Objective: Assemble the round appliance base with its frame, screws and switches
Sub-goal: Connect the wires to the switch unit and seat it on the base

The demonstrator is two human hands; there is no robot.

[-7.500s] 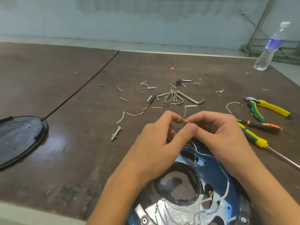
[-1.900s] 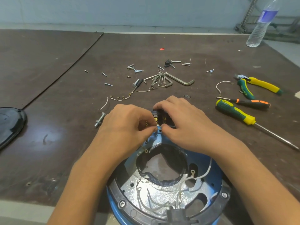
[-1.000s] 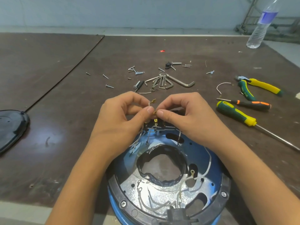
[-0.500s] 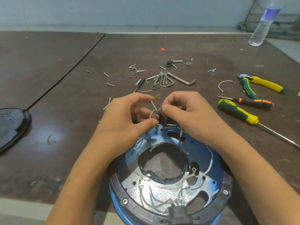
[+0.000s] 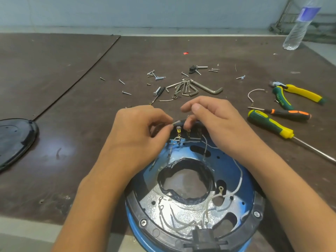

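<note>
Brown table (image 5: pixel 72 142) under everything. Blue round base (image 5: pixel 192 153) close in front of me, open side up, near table edge. My right hand (image 5: pixel 218 124) curls over black switch (image 5: pixel 183 132) at base's far rim, one fingertip on top, thumb lifted. My left hand (image 5: pixel 138 135) pinches wire connector (image 5: pixel 175 122), thumb against forefinger.

A dark brown bench (image 5: pixel 218 51), split by a diagonal seam (image 5: pixel 78 77) and glossy toward its left edge, meets a pale wall (image 5: pixel 127 11), with metal frame legs (image 5: pixel 283 19) beyond its far right corner.
</note>
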